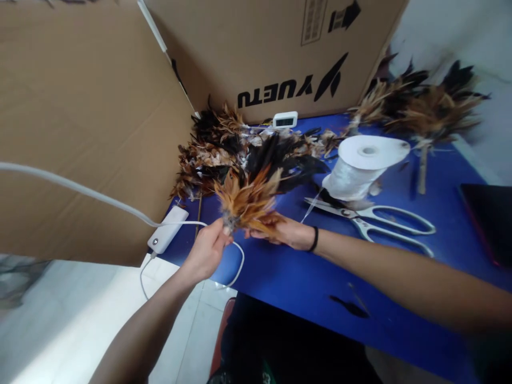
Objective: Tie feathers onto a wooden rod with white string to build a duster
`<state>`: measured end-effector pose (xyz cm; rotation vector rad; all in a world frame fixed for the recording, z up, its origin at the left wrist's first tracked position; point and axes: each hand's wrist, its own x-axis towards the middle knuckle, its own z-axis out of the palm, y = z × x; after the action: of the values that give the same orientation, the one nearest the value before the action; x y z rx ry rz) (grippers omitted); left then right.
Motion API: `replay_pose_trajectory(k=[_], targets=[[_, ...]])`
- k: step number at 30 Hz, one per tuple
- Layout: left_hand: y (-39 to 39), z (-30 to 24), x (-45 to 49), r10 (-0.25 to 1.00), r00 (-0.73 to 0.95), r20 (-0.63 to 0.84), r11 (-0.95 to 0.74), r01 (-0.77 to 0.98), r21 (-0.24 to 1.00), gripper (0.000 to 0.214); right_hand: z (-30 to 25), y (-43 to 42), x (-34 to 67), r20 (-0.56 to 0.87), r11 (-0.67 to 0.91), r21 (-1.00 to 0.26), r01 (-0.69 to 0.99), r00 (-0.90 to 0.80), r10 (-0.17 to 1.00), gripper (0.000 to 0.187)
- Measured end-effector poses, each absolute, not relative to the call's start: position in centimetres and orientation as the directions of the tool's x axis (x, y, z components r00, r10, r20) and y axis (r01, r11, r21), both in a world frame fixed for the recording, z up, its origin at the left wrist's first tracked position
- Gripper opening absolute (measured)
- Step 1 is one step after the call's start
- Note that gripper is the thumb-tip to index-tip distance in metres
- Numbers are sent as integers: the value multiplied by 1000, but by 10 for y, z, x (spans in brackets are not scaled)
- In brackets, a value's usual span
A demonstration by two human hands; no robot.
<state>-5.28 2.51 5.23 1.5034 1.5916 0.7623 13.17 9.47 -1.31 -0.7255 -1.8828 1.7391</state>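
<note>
A bunch of orange-brown and black feathers (250, 200) is held above the front part of the blue table. My left hand (207, 249) is closed round its grey, bound base. From the other side my right hand (288, 231), with a black band at the wrist, grips the bunch low among the feathers, which partly hide its fingers. Beyond that wrist stands a large spool of white ribbon (354, 178), with a thin strand running down from it toward my right hand. Silver-handled scissors (360, 214) lie partly open beside the spool.
A heap of loose feathers (212, 152) lies against the cardboard walls (256, 48). Finished-looking feather bunches (436, 109) rest at the back right. A white power bank (168, 230) with cables sits at the left edge, a small digital display (285, 120) behind, a dark flat device (490, 221) at right.
</note>
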Motion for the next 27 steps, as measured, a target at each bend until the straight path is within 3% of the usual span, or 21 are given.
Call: replay_pose_trajectory(k=[3,9,14,19,23,27], targets=[[34,34,-56,988,-44,-149,151,476,866,26,-12,89,132,27,65,-998,22,-738,674,18],[42,17,-45,981,-63,-184,195,373,907,25,-10,81,136,100,293,-939,178,-676,730,21],[49,9,-40,976,-123,-179,211,352,912,24,-12,78,134,112,286,-932,224,-573,812,21],[57,-2,-39,983,-139,-119,167,407,898,20,-17,81,128,226,328,-931,159,-454,862,26],[59,-8,-33,991,-117,-68,116,474,873,18,-25,87,125,179,314,-919,238,-458,871,23],[60,-10,-27,996,-87,-28,72,558,826,16,-32,90,121,46,158,-965,208,-460,886,23]])
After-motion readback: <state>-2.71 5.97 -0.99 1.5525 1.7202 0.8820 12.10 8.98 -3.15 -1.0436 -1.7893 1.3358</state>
